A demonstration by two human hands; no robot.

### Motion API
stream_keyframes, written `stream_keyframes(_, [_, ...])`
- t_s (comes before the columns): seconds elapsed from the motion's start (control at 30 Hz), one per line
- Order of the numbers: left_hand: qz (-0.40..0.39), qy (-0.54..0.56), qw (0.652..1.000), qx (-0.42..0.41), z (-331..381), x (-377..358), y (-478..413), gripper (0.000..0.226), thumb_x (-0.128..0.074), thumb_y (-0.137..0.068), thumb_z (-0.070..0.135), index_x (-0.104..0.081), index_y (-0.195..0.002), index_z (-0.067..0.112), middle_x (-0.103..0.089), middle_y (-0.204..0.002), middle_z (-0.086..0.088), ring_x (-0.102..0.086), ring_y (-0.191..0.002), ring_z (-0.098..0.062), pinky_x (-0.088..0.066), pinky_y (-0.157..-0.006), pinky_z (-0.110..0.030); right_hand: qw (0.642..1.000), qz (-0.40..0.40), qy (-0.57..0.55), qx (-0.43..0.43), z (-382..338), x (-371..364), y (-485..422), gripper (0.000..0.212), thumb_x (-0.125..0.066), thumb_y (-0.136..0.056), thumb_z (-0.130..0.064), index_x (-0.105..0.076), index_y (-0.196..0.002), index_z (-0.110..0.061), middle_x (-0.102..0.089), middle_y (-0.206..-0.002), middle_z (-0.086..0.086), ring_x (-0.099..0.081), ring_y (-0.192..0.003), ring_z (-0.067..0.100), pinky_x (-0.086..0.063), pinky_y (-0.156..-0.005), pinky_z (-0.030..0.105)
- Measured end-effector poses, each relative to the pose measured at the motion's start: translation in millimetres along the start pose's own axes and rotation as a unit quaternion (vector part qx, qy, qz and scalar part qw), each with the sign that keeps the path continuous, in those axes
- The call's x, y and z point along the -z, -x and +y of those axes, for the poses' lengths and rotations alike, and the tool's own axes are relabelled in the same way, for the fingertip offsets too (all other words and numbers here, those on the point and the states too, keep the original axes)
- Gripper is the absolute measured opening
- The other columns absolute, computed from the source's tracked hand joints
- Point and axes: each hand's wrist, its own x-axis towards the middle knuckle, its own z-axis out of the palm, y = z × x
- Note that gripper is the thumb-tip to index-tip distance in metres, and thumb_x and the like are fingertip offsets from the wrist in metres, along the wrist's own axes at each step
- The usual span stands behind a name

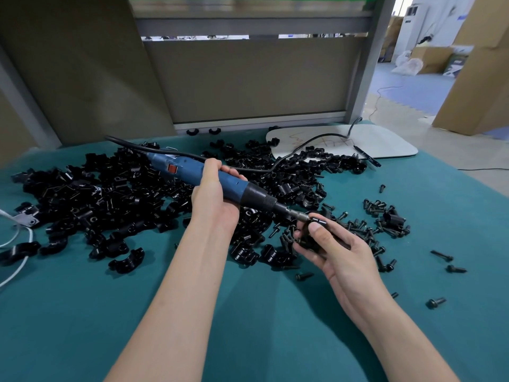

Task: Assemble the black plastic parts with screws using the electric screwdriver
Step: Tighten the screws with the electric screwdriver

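Note:
My left hand (213, 194) grips the blue electric screwdriver (192, 172) around its barrel, with the tool slanting down to the right. Its metal bit (298, 215) meets a black plastic part (316, 230) that my right hand (336, 252) holds, thumb on top. A large heap of black plastic parts (110, 199) covers the green mat (248, 312) behind and left of my hands. Loose black screws (382, 216) lie scattered to the right of my right hand.
The screwdriver's black cable (303, 144) runs back over a white board (358, 142) at the far right. A white cable (16, 260) lies at the left edge. A grey partition (248, 78) stands behind the table. Single screws (440, 255) lie toward the right edge.

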Motion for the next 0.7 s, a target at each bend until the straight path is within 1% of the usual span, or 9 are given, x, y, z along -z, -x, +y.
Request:
stream_keyframes(0.4, [-0.004, 0.010, 1.000, 0.002, -2.3, 0.6, -0.8, 0.016, -0.063, -0.089, 0.001, -0.051, -0.084, 0.010, -0.057, -0.057, 0.001, -0.055, -0.048, -0.011, -0.053, -0.057, -0.029, 1.000, 0.007, -0.013, -0.002, 1.5, 0.1, -1.3, 0.041, -0.075, -0.079, -0.019, -0.074, -0.116, -0.003, -0.076, -0.109, 0.021, -0.075, -0.098, 0.031, -0.063, -0.083, 0.038])
stream_keyframes(0.6, [-0.002, 0.002, 1.000, 0.001, -4.0, 1.0, -1.2, 0.016, -0.062, -0.088, 0.001, -0.050, -0.084, 0.010, -0.057, -0.056, 0.001, -0.055, -0.046, -0.011, -0.053, -0.054, -0.029, 1.000, 0.011, -0.017, -0.006, 1.1, -1.4, -0.3, 0.041, -0.076, -0.078, -0.018, -0.074, -0.116, -0.002, -0.076, -0.109, 0.021, -0.076, -0.095, 0.030, -0.063, -0.081, 0.037])
stream_keyframes(0.7, [-0.001, -0.003, 1.000, 0.001, -5.1, 0.9, -2.4, 0.016, -0.062, -0.088, 0.001, -0.050, -0.082, 0.010, -0.057, -0.057, 0.000, -0.056, -0.047, -0.012, -0.054, -0.054, -0.029, 1.000, 0.013, 0.001, 0.004, -0.4, -2.0, 0.9, 0.041, -0.077, -0.077, -0.022, -0.076, -0.115, -0.008, -0.076, -0.109, 0.019, -0.075, -0.100, 0.028, -0.062, -0.086, 0.037])
